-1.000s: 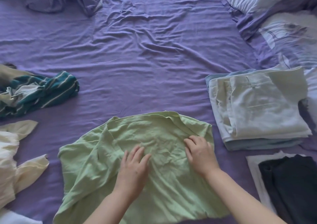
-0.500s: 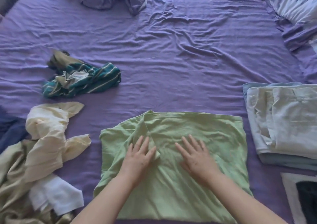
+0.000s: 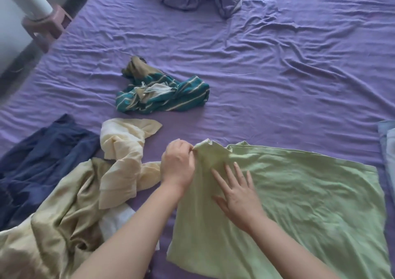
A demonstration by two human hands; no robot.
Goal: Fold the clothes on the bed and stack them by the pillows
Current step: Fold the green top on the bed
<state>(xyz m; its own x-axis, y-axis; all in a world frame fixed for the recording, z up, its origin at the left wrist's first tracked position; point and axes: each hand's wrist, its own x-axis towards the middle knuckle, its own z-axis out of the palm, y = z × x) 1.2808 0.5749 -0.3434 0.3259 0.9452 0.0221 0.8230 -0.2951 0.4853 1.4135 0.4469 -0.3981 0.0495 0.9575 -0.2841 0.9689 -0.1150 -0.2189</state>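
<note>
i'm seeing the light green garment (image 3: 299, 203) lying mostly flat on the purple bed sheet (image 3: 256, 75), its lower right part running off the frame edge. my left hand (image 3: 178, 167) is pinching the garment's upper left corner, lifting it into a small peak — the fingertips are tucked behind the cloth. my right hand (image 3: 237, 195) is pressing flat on the green fabric, fingers straight and spread. a pale blue folded edge (image 3: 388, 146) is getting cut off at the right. to the left a cream garment (image 3: 124, 156), a navy garment (image 3: 42, 159) and an olive satin cloth (image 3: 53, 225) are crowding together, overlapping. a teal striped garment (image 3: 164, 94) is sitting apart — open sheet is stretching beyond it.
</note>
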